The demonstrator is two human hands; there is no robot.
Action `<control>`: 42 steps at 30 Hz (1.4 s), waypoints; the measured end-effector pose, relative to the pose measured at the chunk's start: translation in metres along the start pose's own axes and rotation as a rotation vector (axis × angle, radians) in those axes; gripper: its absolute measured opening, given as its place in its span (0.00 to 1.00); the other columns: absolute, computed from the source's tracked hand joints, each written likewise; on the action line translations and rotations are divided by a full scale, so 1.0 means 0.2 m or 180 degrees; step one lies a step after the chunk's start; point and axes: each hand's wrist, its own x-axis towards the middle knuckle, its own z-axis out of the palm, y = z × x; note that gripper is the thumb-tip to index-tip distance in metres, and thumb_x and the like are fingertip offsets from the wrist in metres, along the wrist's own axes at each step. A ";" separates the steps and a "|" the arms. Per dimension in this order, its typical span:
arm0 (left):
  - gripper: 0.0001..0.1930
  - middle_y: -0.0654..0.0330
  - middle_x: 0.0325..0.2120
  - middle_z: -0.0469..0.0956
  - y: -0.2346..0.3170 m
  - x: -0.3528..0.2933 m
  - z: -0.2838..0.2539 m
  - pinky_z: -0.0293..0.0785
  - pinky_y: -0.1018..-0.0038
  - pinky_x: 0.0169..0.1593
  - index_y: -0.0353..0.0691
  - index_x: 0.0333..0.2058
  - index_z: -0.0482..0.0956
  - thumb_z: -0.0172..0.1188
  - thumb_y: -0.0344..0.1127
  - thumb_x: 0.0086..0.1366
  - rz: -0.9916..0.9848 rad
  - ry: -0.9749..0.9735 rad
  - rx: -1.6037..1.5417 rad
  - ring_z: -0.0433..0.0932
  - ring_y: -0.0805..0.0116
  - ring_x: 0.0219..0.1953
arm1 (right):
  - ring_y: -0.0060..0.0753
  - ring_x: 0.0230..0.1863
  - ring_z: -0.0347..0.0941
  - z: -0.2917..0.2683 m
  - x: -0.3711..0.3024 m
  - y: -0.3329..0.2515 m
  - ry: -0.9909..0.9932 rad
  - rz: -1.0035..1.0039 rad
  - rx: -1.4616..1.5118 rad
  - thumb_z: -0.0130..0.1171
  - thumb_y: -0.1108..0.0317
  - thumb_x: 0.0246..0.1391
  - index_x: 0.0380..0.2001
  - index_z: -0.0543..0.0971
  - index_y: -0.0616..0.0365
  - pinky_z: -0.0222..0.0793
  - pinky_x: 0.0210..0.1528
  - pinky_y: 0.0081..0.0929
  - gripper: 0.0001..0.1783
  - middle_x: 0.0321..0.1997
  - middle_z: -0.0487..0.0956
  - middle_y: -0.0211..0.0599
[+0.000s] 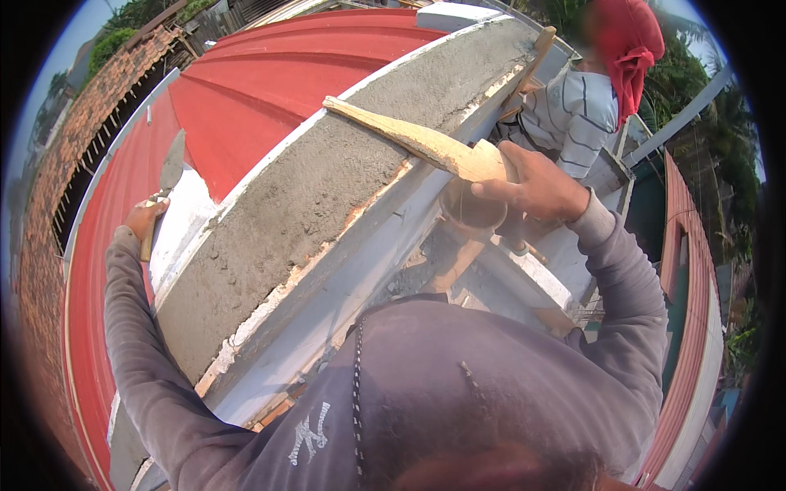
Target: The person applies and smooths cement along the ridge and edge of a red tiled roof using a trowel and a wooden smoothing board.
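My left hand (146, 218) is closed round the handle of a pointing trowel (173, 164), its grey blade tilted up over the red roof and white edging. At the right, my right hand (540, 186) grips the thick end of a tapered wooden board (409, 135). The board reaches across the wall top, its thin end at the far white edge. Beneath it lies a band of rough grey mortar (303, 192) along the curved wall top. Whether the board presses on the mortar throughout, I cannot tell.
Red metal roofing (270, 78) slopes beyond the wall. Close by on the right sits a co-worker (573, 110) in a striped shirt and red head cloth. A bucket (473, 209) stands below my right hand, near a white ledge (536, 278). Old roof tiles (98, 98) lie far left.
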 end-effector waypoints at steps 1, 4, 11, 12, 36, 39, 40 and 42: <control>0.27 0.54 0.39 0.86 -0.05 0.01 -0.01 0.75 0.70 0.41 0.33 0.50 0.82 0.66 0.53 0.67 0.0075 -0.0015 -0.0078 0.83 0.68 0.35 | 0.54 0.44 0.84 -0.03 0.02 0.06 0.0111 0.0018 0.0014 0.66 0.33 0.56 0.49 0.76 0.76 0.78 0.47 0.40 0.47 0.43 0.83 0.63; 0.26 0.54 0.40 0.86 0.00 0.06 0.02 0.75 0.70 0.42 0.33 0.50 0.83 0.66 0.53 0.67 0.0135 -0.0109 -0.0055 0.83 0.68 0.36 | 0.51 0.47 0.82 -0.11 0.09 0.30 0.0418 0.0338 0.0135 0.65 0.34 0.58 0.50 0.77 0.74 0.76 0.51 0.40 0.45 0.45 0.83 0.60; 0.29 0.52 0.41 0.87 0.01 -0.03 0.05 0.77 0.67 0.44 0.35 0.52 0.83 0.65 0.57 0.66 -0.0243 -0.0059 -0.0068 0.85 0.65 0.38 | 0.30 0.39 0.73 -0.31 0.27 0.51 0.0498 0.0859 0.0343 0.63 0.39 0.62 0.47 0.78 0.69 0.70 0.44 0.28 0.36 0.38 0.79 0.39; 0.30 0.50 0.41 0.87 0.11 -0.04 0.04 0.77 0.66 0.44 0.35 0.52 0.83 0.65 0.58 0.66 -0.0422 -0.0081 0.0091 0.85 0.63 0.38 | 0.28 0.39 0.73 -0.30 0.25 0.53 0.0593 0.0732 0.0485 0.62 0.41 0.63 0.47 0.78 0.69 0.70 0.43 0.27 0.35 0.37 0.79 0.38; 0.34 0.45 0.49 0.85 -0.01 0.04 0.01 0.74 0.63 0.57 0.35 0.51 0.85 0.64 0.64 0.65 0.0170 0.0204 0.0966 0.84 0.53 0.50 | 0.50 0.51 0.82 0.10 0.21 -0.19 -0.0325 -0.0301 0.0746 0.67 0.43 0.61 0.57 0.73 0.74 0.75 0.55 0.38 0.41 0.49 0.82 0.61; 0.35 0.46 0.49 0.84 0.04 -0.02 0.01 0.74 0.63 0.57 0.35 0.51 0.85 0.65 0.65 0.64 0.0248 0.0464 0.0864 0.83 0.53 0.51 | 0.52 0.50 0.82 0.15 0.17 -0.35 -0.0614 -0.0555 0.0497 0.67 0.40 0.60 0.57 0.74 0.74 0.76 0.53 0.39 0.43 0.47 0.82 0.62; 0.35 0.46 0.50 0.84 0.06 -0.06 -0.02 0.75 0.63 0.57 0.35 0.51 0.85 0.65 0.65 0.64 0.0282 0.0564 0.0857 0.83 0.52 0.51 | 0.51 0.49 0.82 0.16 0.17 -0.40 -0.0694 -0.0657 0.0402 0.68 0.40 0.60 0.57 0.73 0.74 0.76 0.53 0.39 0.43 0.47 0.82 0.62; 0.35 0.47 0.51 0.83 0.04 -0.20 -0.13 0.75 0.61 0.56 0.36 0.53 0.84 0.62 0.65 0.66 -0.0083 0.0675 0.0785 0.83 0.51 0.51 | 0.50 0.48 0.82 0.15 0.17 -0.52 -0.0888 -0.0910 0.0158 0.68 0.40 0.60 0.57 0.73 0.74 0.76 0.52 0.39 0.43 0.47 0.82 0.61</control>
